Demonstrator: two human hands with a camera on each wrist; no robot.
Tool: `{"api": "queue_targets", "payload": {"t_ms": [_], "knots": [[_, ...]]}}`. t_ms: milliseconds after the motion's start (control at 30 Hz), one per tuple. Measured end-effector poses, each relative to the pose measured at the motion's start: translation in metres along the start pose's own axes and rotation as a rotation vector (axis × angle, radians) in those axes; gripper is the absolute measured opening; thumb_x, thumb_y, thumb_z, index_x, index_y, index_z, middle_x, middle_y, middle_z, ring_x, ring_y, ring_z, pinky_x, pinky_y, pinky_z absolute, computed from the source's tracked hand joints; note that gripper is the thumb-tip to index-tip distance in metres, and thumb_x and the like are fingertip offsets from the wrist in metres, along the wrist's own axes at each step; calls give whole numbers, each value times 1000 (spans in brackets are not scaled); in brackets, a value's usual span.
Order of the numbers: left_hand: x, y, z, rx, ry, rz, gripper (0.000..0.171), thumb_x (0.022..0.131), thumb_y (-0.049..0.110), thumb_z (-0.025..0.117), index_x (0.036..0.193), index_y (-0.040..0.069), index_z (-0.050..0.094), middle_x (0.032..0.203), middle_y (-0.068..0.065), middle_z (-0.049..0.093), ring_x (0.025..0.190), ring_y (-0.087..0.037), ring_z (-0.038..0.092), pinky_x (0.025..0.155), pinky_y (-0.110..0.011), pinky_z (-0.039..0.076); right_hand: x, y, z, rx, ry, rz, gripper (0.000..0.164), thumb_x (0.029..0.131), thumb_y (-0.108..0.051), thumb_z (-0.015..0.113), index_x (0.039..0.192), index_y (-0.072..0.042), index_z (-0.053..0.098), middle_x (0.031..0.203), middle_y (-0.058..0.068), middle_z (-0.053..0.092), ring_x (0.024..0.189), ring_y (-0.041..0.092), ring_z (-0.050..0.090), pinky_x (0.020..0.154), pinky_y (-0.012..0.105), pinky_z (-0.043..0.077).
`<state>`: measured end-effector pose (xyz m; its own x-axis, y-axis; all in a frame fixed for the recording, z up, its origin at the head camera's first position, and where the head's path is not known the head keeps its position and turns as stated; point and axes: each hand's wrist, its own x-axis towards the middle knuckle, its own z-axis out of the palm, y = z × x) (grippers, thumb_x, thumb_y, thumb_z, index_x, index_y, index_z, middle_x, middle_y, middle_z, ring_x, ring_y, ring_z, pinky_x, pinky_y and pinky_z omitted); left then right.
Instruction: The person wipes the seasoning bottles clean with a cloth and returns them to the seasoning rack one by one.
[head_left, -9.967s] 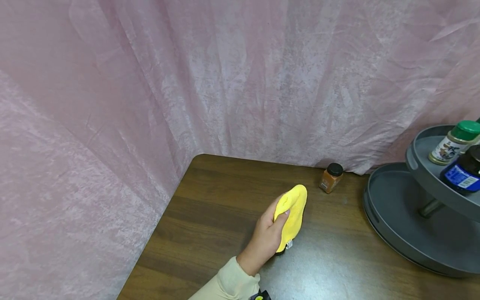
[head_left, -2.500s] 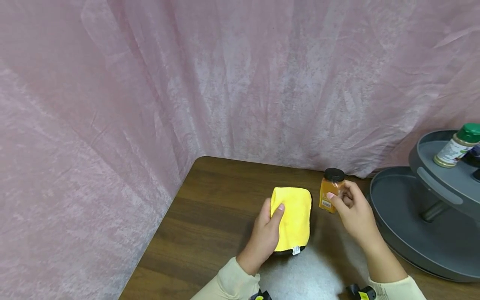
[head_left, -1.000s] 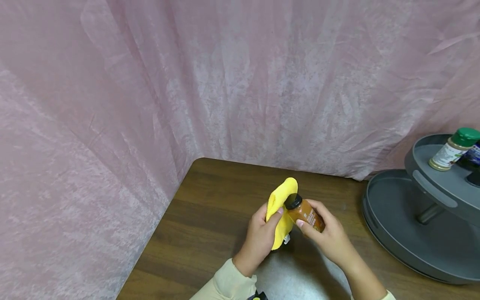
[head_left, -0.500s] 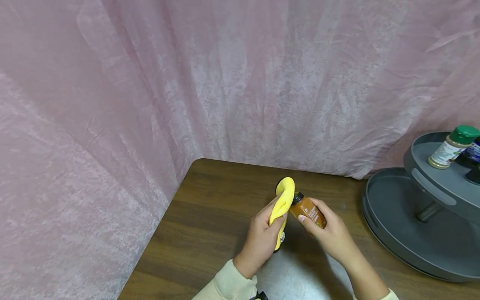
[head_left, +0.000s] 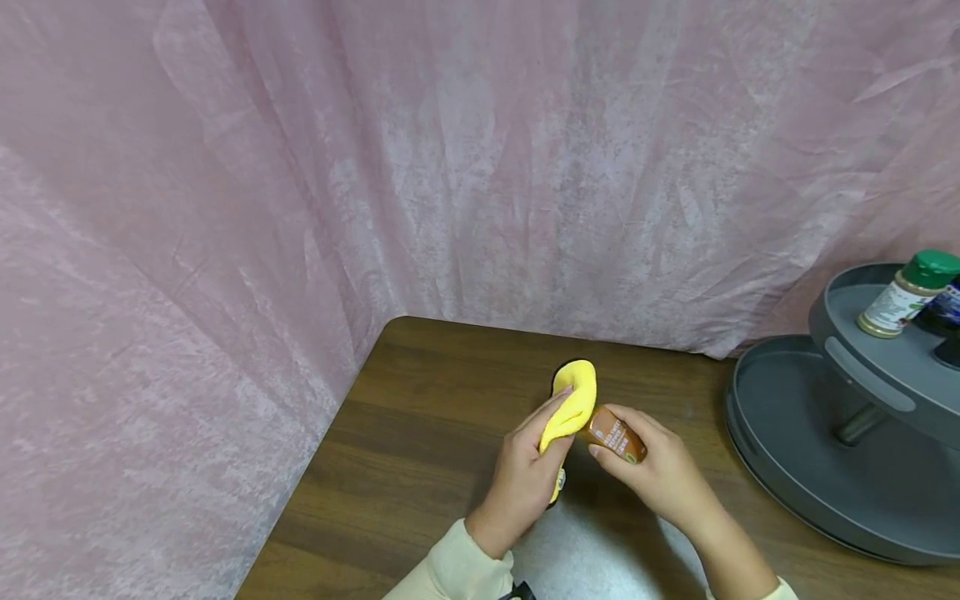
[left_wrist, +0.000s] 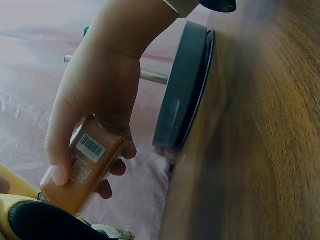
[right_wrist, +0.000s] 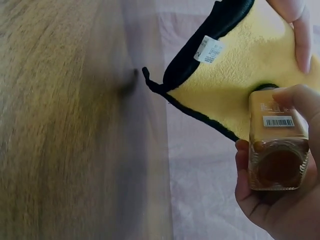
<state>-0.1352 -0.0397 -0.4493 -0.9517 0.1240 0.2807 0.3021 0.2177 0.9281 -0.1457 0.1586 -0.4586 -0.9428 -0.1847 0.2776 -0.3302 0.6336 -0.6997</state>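
My left hand (head_left: pixel 521 471) grips a folded yellow cloth (head_left: pixel 573 408) with black edging and a white tag, seen most fully in the right wrist view. In my right hand (head_left: pixel 667 467) is a small square spice jar (head_left: pixel 617 435) of orange-brown powder, pinched between thumb and fingers. The jar tilts with its capped end toward the left. Its black lid is pressed into the cloth and mostly covered by it; only a dark rim (right_wrist: pixel 265 87) shows in the right wrist view. A barcode label (left_wrist: pixel 91 148) is on the jar's side. Both hands are above the table.
The brown wooden table (head_left: pixel 420 400) ends at a pink curtain (head_left: pixel 480 167). On the right stands a grey two-tier round tray (head_left: pixel 780 450). Its upper tier holds a green-capped spice bottle (head_left: pixel 896 304) and a dark jar with a blue label (head_left: pixel 947 307).
The right hand took the jar from beside the tray and brought it left to the cloth. The cloth, flat earlier, now bends around the lid, which has gone from sight in the head view.
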Motion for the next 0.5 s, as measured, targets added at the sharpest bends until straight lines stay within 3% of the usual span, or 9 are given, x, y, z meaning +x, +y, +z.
{"api": "queue_targets", "payload": {"t_ms": [200, 367, 500], "knots": [[0, -1, -2, -40, -29, -53, 48, 102, 18, 59, 147, 32, 52, 145, 6, 59, 121, -14, 61, 101, -28, 51, 0, -5, 1, -17, 4, -33, 46, 83, -30, 84, 125, -26, 66, 104, -7, 69, 81, 8, 59, 64, 22, 50], [1, -2, -1, -67, -9, -96, 42, 102, 17, 58, 143, 22, 56, 133, -2, 66, 112, -14, 63, 97, -27, 53, -3, -9, 1, -14, -34, -60, 50, 82, -31, 85, 127, -26, 66, 103, -10, 68, 78, 6, 57, 62, 22, 49], [2, -2, -1, -117, -2, -144, 38, 103, 20, 55, 141, 21, 57, 128, -4, 67, 106, -12, 64, 92, -25, 54, -5, -13, 0, 6, -58, -68, 52, 81, -31, 85, 129, -29, 64, 102, -11, 66, 77, 5, 57, 61, 22, 50]]}}
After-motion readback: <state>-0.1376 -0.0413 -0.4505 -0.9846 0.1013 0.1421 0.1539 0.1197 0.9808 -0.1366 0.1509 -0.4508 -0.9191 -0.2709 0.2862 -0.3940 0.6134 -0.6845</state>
